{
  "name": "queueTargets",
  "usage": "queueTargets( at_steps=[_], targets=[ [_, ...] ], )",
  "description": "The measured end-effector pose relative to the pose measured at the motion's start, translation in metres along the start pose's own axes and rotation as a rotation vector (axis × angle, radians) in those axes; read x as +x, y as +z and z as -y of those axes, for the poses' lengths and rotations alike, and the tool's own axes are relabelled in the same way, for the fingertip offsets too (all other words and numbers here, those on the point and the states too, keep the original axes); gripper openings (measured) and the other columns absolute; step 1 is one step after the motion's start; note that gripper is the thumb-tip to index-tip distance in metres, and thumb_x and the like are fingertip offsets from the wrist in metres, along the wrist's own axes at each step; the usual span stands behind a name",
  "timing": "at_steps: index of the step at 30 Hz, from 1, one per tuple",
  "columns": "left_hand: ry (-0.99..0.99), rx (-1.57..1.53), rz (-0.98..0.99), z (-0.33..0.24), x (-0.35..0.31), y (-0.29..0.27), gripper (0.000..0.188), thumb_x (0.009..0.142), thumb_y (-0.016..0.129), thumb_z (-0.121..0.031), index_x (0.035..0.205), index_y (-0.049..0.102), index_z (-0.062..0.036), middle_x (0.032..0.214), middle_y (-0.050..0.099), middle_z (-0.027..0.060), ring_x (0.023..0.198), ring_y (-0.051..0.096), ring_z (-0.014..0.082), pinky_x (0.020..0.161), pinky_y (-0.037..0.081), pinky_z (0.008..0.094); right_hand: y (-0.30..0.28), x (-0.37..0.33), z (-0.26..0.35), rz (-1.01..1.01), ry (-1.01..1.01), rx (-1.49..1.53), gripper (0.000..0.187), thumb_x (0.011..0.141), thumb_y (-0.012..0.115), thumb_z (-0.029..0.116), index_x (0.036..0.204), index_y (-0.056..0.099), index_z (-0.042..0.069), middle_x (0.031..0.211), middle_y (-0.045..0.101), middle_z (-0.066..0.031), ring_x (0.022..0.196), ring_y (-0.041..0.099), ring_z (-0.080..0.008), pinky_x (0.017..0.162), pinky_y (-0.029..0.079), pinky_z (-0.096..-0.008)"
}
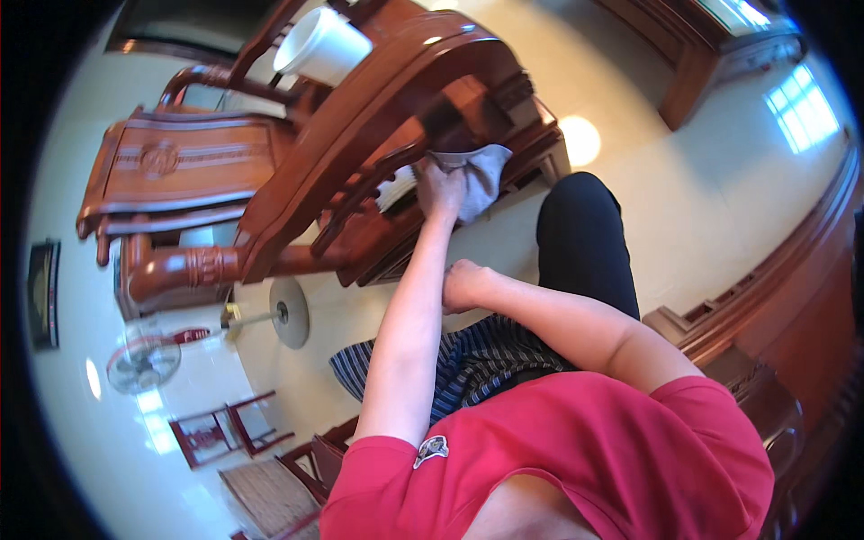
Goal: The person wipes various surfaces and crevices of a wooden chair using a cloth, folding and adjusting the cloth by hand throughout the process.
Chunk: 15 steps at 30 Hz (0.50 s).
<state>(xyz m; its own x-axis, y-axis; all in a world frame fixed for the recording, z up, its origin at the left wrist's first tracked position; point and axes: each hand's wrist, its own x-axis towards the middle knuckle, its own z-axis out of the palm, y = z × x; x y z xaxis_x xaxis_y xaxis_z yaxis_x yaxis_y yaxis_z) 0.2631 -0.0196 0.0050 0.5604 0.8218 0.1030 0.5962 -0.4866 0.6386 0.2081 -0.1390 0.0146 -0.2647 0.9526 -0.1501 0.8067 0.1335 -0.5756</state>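
Note:
My left hand (441, 187) is closed around a grey cloth (486, 176) and presses it against the carved frame of a large reddish-brown wooden chair (360, 135). Part of the cloth hangs loose to the right of the fingers. Close below, my right hand (468, 286) is curled shut beside my left forearm. Its fingers are turned away, so I cannot make out what they hold, if anything. Under that hand lies a dark striped cloth (477, 355) across my lap. A pale patch shows behind the chair's carved slats, next to my left wrist.
A white bucket (326, 45) stands at the top, by the chair. On the left are a wooden table (184, 157), a standing fan (144, 364) and a small wooden chair (229, 430). Dark wooden furniture (792, 315) curves along the right. Pale glossy floor (702, 216) lies between.

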Motion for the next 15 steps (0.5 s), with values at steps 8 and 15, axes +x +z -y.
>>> queueTargets(
  at_steps=[8,15],
  targets=[
    [-0.255,-1.665,0.308,0.081,-0.073,-0.065,0.044,0.09,0.05,-0.04,0.121,0.05,-0.0087,0.117,0.057,0.007,0.106,0.055,0.0202,0.093,0.045,0.0386,0.001,0.008,0.005,0.219,0.022,0.029,0.034,0.079,0.061,0.026,0.109,0.06,0.01,0.101,0.064,-0.0179,0.096,0.061,-0.0332,0.083,0.048,-0.0446],
    [-0.439,-1.608,-0.245,0.168,-0.165,-0.14,0.056,0.09,0.042,-0.051,0.127,0.044,-0.0089,0.126,0.051,0.0093,0.113,0.05,0.0252,0.098,0.041,0.0435,0.031,0.035,0.027,0.294,-0.134,-0.132,0.037,0.082,0.056,0.028,0.116,0.058,0.012,0.105,0.063,-0.0174,0.101,0.058,-0.0329,0.086,0.045,-0.0434]
  ],
)
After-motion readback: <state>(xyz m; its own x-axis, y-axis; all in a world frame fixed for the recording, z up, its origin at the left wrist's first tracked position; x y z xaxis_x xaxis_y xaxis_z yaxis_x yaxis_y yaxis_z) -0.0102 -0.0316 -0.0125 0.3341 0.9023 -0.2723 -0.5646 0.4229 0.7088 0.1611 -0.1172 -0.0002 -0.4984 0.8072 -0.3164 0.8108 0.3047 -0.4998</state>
